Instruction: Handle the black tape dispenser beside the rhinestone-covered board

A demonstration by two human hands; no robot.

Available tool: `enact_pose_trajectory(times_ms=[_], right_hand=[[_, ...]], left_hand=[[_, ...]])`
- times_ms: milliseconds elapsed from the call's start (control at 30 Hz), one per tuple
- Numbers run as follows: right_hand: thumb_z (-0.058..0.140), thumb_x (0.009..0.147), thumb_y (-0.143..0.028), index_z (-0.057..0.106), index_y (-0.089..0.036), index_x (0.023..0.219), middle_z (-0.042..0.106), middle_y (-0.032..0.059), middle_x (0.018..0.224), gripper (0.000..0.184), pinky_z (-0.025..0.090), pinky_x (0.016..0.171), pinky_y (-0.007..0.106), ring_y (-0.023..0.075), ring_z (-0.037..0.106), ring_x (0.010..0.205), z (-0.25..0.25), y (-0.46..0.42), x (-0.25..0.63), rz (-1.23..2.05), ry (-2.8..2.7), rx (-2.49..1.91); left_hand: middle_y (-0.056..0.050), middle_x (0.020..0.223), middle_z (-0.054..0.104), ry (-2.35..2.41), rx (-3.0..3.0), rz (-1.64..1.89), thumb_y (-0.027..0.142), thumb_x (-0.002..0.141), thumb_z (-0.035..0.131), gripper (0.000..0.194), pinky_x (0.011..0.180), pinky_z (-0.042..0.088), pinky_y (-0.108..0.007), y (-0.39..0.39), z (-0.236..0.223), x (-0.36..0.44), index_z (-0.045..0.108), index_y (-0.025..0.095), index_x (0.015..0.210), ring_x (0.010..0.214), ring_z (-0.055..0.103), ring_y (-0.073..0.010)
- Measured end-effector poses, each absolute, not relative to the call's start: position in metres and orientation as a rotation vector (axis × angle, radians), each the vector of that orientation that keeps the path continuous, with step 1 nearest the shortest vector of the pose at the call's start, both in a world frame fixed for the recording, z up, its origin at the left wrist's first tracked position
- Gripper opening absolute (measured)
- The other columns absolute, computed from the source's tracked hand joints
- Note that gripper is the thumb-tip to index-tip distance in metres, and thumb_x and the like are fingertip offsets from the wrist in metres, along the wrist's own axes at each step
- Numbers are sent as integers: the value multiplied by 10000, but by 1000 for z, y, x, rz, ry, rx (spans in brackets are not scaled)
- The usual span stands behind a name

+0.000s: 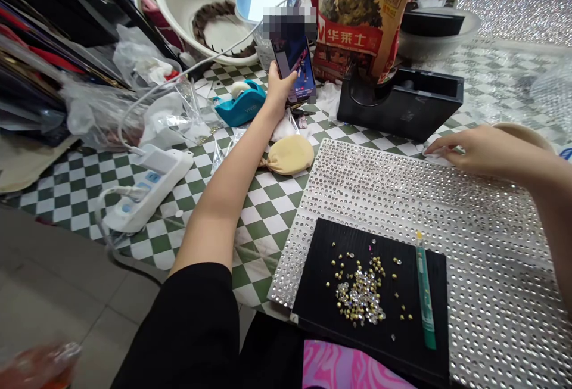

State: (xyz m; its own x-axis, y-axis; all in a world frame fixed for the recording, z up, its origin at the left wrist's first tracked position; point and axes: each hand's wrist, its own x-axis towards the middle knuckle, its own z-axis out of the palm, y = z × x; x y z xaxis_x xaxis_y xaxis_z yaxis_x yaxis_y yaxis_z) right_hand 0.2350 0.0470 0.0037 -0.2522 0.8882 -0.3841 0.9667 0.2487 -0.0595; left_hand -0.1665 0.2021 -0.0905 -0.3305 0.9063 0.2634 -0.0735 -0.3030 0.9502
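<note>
My left hand (pixel 279 88) reaches forward and grips a smartphone (pixel 295 64) that stands upright with its screen lit, leaning near a printed paper bag (pixel 357 13). My right hand (pixel 469 149) lies flat with fingers stretched out on the far right edge of a rhinestone-studded sheet (pixel 393 198), touching a small white piece. In front of me a black tray (pixel 326 293) holds several loose rhinestones (pixel 360 293) and a green pen tool (pixel 424 293).
A tan cushion pad (pixel 288 155) lies on the green checked tablecloth (pixel 134 246). Nearby are a teal tape dispenser (pixel 241 106), a white power strip (pixel 147 189), a black box (pixel 402 106), a white basin (pixel 201 8) and plastic bags (pixel 134 103) at left.
</note>
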Motion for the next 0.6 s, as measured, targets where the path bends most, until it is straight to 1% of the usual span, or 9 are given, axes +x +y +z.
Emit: enact_pose_trajectory(times_ms=[67, 133, 200, 267, 367, 400, 467, 533, 600], right_hand=[[425, 899, -258, 777, -279, 1216, 739, 24, 1210, 475, 530, 959, 419, 286, 688, 1121, 5, 47, 233, -416, 2232, 1729], [427, 900, -258, 777, -276, 1222, 738, 27, 1217, 476, 536, 949, 423, 294, 689, 1126, 6, 46, 231, -417, 2221, 1728], [434, 896, -261, 781, -278, 1216, 740, 27, 1214, 472, 541, 940, 421, 299, 692, 1123, 7, 46, 231, -416, 2220, 1731], [443, 889, -261, 785, -278, 1206, 744, 24, 1204, 467, 541, 942, 417, 299, 697, 1115, 7, 45, 231, -411, 2230, 1733], [445, 886, -263, 788, -277, 1196, 747, 20, 1193, 463, 541, 942, 410, 295, 699, 1111, 6, 45, 232, -413, 2236, 1737], [444, 887, -266, 788, -278, 1196, 746, 18, 1196, 463, 541, 942, 408, 293, 698, 1114, 6, 45, 232, -413, 2235, 1739], [435, 890, -268, 787, -282, 1199, 743, 13, 1208, 469, 543, 937, 402, 287, 696, 1120, 6, 46, 232, -407, 2227, 1745], [423, 898, -270, 785, -282, 1208, 739, 11, 1216, 476, 542, 939, 400, 281, 696, 1118, 5, 46, 233, -400, 2221, 1743], [411, 909, -274, 782, -281, 1213, 736, 9, 1223, 479, 540, 947, 400, 276, 692, 1125, 5, 47, 234, -400, 2223, 1735]], left_hand=[[33, 890, 707, 1173, 1144, 1746, 369, 977, 746, 180, 1097, 476, -331, 204, -92, -168, 584, 336, 908, 1219, 577, -225], [17, 920, 700, 1160, 1089, 1756, 352, 1044, 684, 208, 1055, 509, -313, 208, -94, -171, 580, 315, 868, 1192, 604, -221], [6, 958, 698, 1121, 1041, 1761, 280, 1123, 567, 254, 1009, 530, -295, 213, -98, -174, 569, 288, 870, 1132, 637, -202], [1, 973, 694, 1064, 1042, 1775, 208, 1169, 453, 309, 965, 542, -281, 217, -101, -177, 556, 271, 884, 1064, 654, -182], [8, 933, 674, 1073, 1096, 1798, 178, 1174, 413, 355, 922, 551, -264, 217, -102, -178, 536, 268, 853, 1009, 647, -175], [15, 931, 673, 1099, 1107, 1788, 144, 1145, 440, 335, 920, 555, -262, 216, -101, -178, 536, 271, 851, 1011, 643, -178], [27, 946, 679, 1155, 1104, 1739, 53, 1022, 540, 266, 919, 563, -271, 213, -100, -178, 558, 277, 879, 1040, 628, -195], [22, 941, 677, 1193, 1085, 1683, 6, 869, 634, 279, 891, 573, -288, 211, -99, -178, 586, 277, 913, 1071, 621, -231], [2, 912, 660, 1224, 1072, 1670, -4, 773, 671, 313, 840, 573, -302, 210, -99, -179, 597, 266, 913, 1074, 632, -271]])
